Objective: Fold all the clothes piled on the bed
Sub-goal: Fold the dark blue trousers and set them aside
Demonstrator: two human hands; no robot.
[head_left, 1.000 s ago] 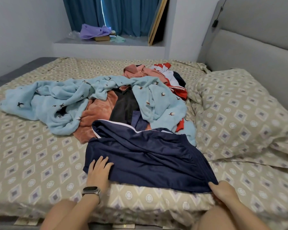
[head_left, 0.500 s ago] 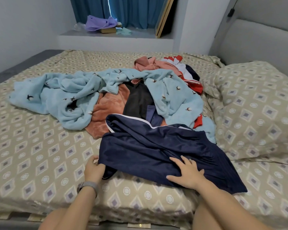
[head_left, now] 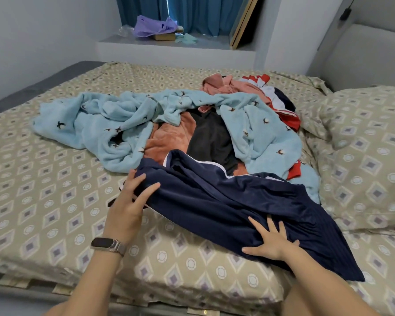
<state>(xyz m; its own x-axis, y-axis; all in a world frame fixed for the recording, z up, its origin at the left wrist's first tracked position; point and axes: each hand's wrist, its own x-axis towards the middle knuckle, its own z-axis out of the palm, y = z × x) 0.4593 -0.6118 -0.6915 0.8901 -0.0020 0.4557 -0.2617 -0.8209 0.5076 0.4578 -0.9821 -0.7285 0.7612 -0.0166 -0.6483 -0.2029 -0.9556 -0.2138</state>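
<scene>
- We had our left hand (head_left: 129, 206) at the left edge of the navy garment (head_left: 226, 201), the fingers held out fairly straight with their tips on the dark cloth; we could not tell whether the thumb, out of sight beneath, pinched the edge.
- A watch (head_left: 107, 245) sat on that wrist.
- Our right hand (head_left: 270, 244) lay flat on the lower part of the same garment, fingers spread and straight, pressing the cloth onto the bed (head_left: 43, 201).
- The navy garment lay at the near edge of the bed, in front of the pile, its far edge with white piping resting on the other clothes.
- Behind it sat the pile: a light blue fleece piece (head_left: 100, 124) sprawled across the top, an orange piece (head_left: 167, 140) and a black piece (head_left: 210, 137) showing in its middle, a pink piece (head_left: 221, 84) and a red and white piece (head_left: 281, 106) at the far side.
- A pillow (head_left: 369, 156) in the same patterned cover as the sheet lay just right of the pile.
- A purple bag (head_left: 154, 26) lay on the ledge below the blue curtain (head_left: 198, 12).
</scene>
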